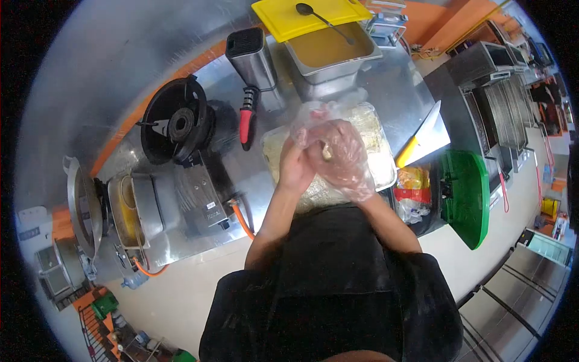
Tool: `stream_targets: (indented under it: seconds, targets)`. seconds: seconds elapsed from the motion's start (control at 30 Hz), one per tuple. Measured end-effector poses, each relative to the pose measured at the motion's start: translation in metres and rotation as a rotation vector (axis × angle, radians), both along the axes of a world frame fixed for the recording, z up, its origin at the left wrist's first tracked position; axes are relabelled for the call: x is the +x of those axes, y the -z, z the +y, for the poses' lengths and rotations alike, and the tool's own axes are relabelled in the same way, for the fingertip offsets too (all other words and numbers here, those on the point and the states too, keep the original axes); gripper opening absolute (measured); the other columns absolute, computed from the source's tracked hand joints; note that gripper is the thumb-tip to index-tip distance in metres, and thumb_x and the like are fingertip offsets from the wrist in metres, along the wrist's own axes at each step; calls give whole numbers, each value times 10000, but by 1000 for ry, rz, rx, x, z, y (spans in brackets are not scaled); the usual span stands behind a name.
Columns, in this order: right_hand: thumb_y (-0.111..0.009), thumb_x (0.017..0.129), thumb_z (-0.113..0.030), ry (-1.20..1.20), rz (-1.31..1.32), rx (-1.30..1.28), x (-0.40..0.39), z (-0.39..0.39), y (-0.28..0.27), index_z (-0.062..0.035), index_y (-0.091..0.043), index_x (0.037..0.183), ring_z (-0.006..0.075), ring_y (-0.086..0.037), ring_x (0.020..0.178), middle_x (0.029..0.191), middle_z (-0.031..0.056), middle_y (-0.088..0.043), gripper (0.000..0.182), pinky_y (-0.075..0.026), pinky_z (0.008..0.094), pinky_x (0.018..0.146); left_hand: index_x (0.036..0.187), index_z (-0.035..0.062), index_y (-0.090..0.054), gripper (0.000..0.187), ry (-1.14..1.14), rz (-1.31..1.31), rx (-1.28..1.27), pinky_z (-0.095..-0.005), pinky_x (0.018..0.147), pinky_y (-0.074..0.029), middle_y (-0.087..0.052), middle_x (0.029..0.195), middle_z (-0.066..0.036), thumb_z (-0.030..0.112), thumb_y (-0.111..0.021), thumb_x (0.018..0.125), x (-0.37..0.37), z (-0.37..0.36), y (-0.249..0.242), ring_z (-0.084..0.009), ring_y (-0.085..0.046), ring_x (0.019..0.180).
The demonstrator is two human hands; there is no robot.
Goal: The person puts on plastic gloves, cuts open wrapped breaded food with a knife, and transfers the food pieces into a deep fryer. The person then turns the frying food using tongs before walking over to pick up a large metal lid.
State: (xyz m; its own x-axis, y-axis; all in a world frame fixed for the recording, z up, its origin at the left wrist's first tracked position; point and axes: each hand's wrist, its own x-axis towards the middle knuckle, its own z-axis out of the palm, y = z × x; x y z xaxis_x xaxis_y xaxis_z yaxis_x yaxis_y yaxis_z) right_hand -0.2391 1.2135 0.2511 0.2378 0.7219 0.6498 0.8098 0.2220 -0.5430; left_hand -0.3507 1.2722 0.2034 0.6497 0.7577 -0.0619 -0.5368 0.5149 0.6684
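Observation:
My right hand [342, 158] wears a clear plastic glove that reaches the wrist, and its fingers curl in towards the other hand. Bare at the wrist and palm, my left hand [294, 168] meets it, with its fingertips partly hidden. Loose clear plastic, seemingly a second glove [313, 113], bunches at the fingers of both hands, which are closed on it. Beneath them lies a shallow tray [386, 172] with pale, plastic-wrapped contents [369, 128], partly covered by my hands.
A yellow-handled knife [416, 140] lies to the right, beside a green-lidded bin [470, 199]. Behind stand a steel pan of yellowish liquid [330, 51], a yellow board [283, 18] with a black spoon [322, 19], and a knife block [248, 54]. A red-handled sharpener [246, 123] and burner [181, 123] sit left.

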Motion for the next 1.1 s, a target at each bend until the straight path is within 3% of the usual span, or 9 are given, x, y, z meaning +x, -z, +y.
stream_targets:
  seconds: [0.13, 0.33, 0.43, 0.53, 0.63, 0.83, 0.93, 1.03, 1.1]
  targets:
    - [-755, 712, -16, -18, 21, -1, 1, 4, 17, -62, -650, 1007, 348, -621, 912, 1014, 128, -636, 316, -516, 448, 793, 1406, 75, -521, 490, -336, -62, -233, -331, 1028, -474, -601, 1345, -55, 402, -549, 1042, 9, 3, -12, -179, -612, 1163]
    - [-739, 724, -32, -125, -63, 2, -8, 5, 17, -74, -647, 1013, 346, -616, 923, 1008, 115, -628, 306, -511, 456, 801, 1462, 105, -457, 623, -210, 12, -154, -388, 1033, -484, -545, 1436, -98, 563, -416, 1042, 1, 5, -1, -247, -537, 1290]
    - [-731, 746, -65, -210, -44, 21, -7, 6, 17, -82, -640, 1030, 350, -615, 946, 1010, 111, -625, 299, -510, 459, 814, 1551, 155, -323, 716, -90, -258, -146, -417, 1082, -445, -430, 1557, -123, 637, -358, 1022, -2, 11, -8, -296, -474, 1361]
    - [-707, 775, -68, -272, 26, 45, -6, 7, 27, -83, -631, 1031, 362, -613, 935, 996, 129, -620, 267, -509, 457, 810, 1605, 204, -189, 796, -227, 64, -55, -440, 1140, -385, -321, 1627, -142, 696, -326, 994, -3, 18, -19, -317, -448, 1385]
    - [-684, 799, -61, -334, 103, -43, -6, 8, 26, -86, -618, 1010, 368, -611, 915, 966, 143, -614, 222, -506, 461, 792, 1615, 206, -132, 912, -272, 22, -57, -470, 1162, -364, -333, 1613, -147, 773, -351, 935, 0, 22, -12, -324, -403, 1428]
    - [-633, 807, 8, -369, 169, -155, -14, 4, 11, -77, -603, 981, 355, -619, 841, 927, 124, -623, 196, -496, 458, 706, 1588, 213, -236, 1029, -293, -2, -328, -492, 1187, -325, -326, 1604, -136, 873, -422, 820, 9, 45, 2, -370, -370, 1448]
    - [-630, 803, 23, -347, 75, -322, -16, 3, 21, -71, -609, 999, 338, -637, 872, 957, 125, -636, 218, -500, 449, 684, 1576, 260, -292, 996, -208, 9, -199, -532, 1187, -310, -287, 1629, -118, 902, -356, 817, 11, 45, 10, -352, -324, 1473]
    - [-649, 806, -5, -328, 157, -459, -21, -1, 32, -76, -620, 1046, 334, -656, 946, 1024, 136, -644, 252, -518, 447, 725, 1541, 324, -361, 953, -216, -149, -373, -683, 1155, -261, -363, 1577, -106, 890, -478, 782, 10, 55, 3, -404, -290, 1470]
    - [-676, 803, -63, -332, 242, -370, -25, -2, 28, -74, -625, 1101, 342, -658, 971, 1081, 150, -637, 303, -535, 456, 760, 1549, 319, -359, 981, -137, -165, -282, -688, 1150, -253, -353, 1585, -103, 901, -483, 768, 5, 57, 2, -393, -284, 1472]
